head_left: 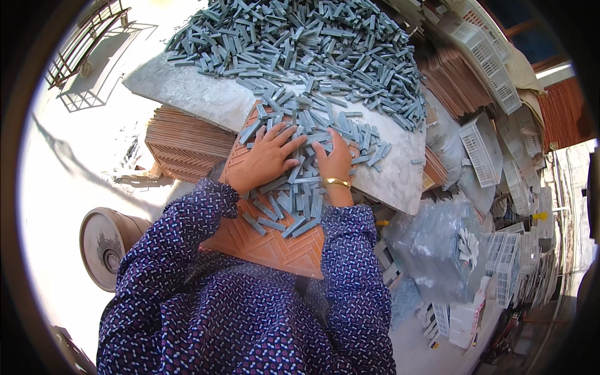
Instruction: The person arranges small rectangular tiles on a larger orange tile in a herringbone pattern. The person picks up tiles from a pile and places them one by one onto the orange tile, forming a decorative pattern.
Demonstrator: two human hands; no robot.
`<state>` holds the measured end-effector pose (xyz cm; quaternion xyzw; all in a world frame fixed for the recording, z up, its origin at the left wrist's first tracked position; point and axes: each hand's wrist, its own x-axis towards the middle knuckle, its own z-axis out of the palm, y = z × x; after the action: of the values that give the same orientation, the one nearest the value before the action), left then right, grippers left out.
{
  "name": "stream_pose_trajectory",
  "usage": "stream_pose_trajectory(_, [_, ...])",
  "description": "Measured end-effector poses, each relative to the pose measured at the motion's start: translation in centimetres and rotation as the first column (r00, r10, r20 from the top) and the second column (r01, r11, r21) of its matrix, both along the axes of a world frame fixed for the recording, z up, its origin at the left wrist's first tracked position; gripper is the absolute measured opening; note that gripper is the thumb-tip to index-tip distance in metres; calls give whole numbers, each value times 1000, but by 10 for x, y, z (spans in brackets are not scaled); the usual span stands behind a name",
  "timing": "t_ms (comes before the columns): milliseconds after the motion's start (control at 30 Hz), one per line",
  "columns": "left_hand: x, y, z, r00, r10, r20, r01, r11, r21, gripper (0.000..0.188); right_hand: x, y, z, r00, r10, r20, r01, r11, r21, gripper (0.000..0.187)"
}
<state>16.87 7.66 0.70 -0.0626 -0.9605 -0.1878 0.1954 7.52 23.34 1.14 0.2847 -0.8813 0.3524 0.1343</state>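
Observation:
An orange tray (275, 246) with a raised herringbone pattern slopes from my lap up to the table edge. Loose grey stone-like strips (306, 199) lie scattered over its middle and upper part. My left hand (269, 155) rests palm down on the strips, fingers spread, holding nothing I can see. Beside it, my right hand (335, 159), with a gold bangle (337, 182) at the wrist, reaches over other strips. Its thumb and forefinger stand apart and touch the strips; its remaining fingers are partly hidden.
A big heap of the same strips (300, 44) covers the back of the pale tabletop (187, 90). Stacked orange trays (187, 142) stand to the left, above a round bucket-like container (109, 247). White plastic crates (481, 150) and a plastic-wrapped stack (437, 250) fill the right.

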Motion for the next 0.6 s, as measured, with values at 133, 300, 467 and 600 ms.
stream_pose_trajectory(133, [22, -9, -2, 986, -70, 152, 70, 998, 10, 56, 28, 13, 23, 996, 87, -35, -89, 994, -59, 37])
stream_pose_trajectory(300, [70, -8, 24, 994, -45, 104, 47, 999, -19, 53, 106, 71, -1, 989, 50, 139, -32, 991, -131, 27])
stream_pose_trajectory(467, [94, 33, 11, 964, -212, 163, 177, 962, 207, 44, 149, 84, -27, 964, -125, 235, 152, 983, -101, 36])
stream_pose_trajectory(600, [76, 61, 12, 989, -83, 121, 72, 993, 96, 40, 132, 70, -23, 974, -119, 195, 137, 987, -83, 45])
